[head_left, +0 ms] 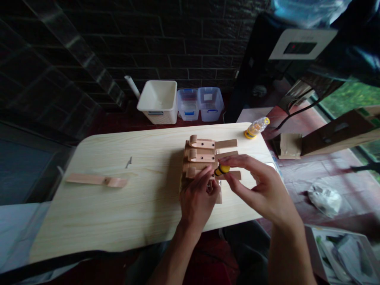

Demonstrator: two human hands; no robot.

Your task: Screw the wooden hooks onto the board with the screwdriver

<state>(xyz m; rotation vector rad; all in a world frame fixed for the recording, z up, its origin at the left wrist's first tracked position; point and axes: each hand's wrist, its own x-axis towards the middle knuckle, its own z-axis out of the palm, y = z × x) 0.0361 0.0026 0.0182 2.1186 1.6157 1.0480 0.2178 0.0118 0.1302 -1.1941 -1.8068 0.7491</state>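
Note:
My right hand [261, 180] pinches a short yellow-and-black screwdriver [222, 169] between thumb and fingertips. Its tip points down-left at the lowest of three tan strips [202, 158] with curled left ends. Dark screw heads show on the upper two strips. The strips lie across a brown box-like piece [186, 148] on the table; whether they are wood or leather I cannot tell. My left hand [197, 198] is closed, its fingertips on the lowest strip beside the screwdriver's tip. That hand covers much of the strip and the piece's near side.
On the pale wooden table [118, 221] lie a loose tan strip [92, 179] and a small grey metal part [129, 161]. A clear bottle with yellow ends [257, 128] stands at the far right corner. Beyond the far edge are a white bin [157, 97] and two clear boxes [210, 103].

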